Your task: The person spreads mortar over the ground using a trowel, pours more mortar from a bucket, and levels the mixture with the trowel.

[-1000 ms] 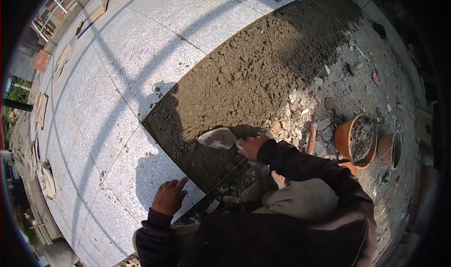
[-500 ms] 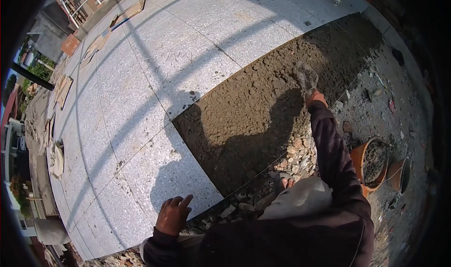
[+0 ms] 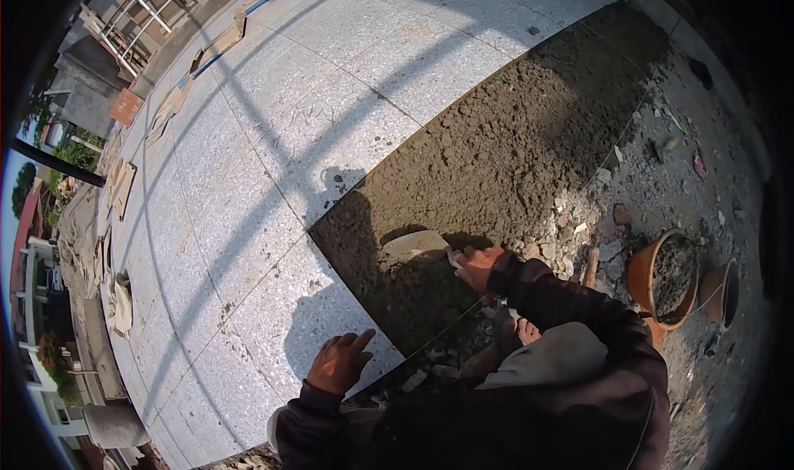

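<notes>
My right hand point(image 3: 478, 267) is closed round the handle of a trowel point(image 3: 415, 247), whose blade lies on the brown mortar bed point(image 3: 488, 152) near the tile corner. Part of the blade carries mortar. Over the edge of the speckled pale tiles point(image 3: 273, 313), my left hand point(image 3: 341, 362) has its fingers apart and holds nothing. A thin string point(image 3: 451, 325) runs along the mortar's near side.
Two buckets stand at the right: an orange one point(image 3: 641, 280) with grey mix inside and a darker one point(image 3: 731, 292) beside it. Rubble point(image 3: 608, 251) borders the mortar. Wooden pieces point(image 3: 122, 190) lie along the far left tile edge.
My right hand and the trowel have come from the far part of the mortar down and left, nearer the tile corner. My left hand has shifted slightly right and up in view.
</notes>
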